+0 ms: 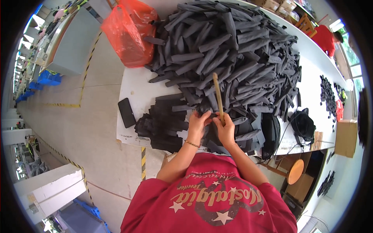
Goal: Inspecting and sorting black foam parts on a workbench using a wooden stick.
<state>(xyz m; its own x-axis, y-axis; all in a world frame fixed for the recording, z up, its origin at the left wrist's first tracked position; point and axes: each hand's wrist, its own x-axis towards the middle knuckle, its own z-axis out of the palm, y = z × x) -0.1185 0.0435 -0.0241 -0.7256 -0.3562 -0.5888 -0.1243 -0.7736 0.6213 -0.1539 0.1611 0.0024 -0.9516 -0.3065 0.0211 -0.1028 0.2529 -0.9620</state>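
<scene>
In my right hand [225,129], fingers closed, is a slim wooden stick [218,93] that points up and away from me. Close beside it, my left hand [197,125] has thumb and fingers pinched on a dark fabric piece [204,106]; part of that piece is hidden by the fingers. Beyond both hands rises a large heap of dark grey fabric tubes [233,50]. Flatter black fabric pieces [165,120] lie overlapped to the left of my left hand. More grey pieces [248,136] lie to the right of my right hand.
A black phone [126,112] lies on the white table [130,83], near its left edge. A red plastic bag [130,35] stands at the back left. To the right are a black case [271,136], a black bag-like item [303,125], and a round stool [296,171]. A person in red [323,40] is far right.
</scene>
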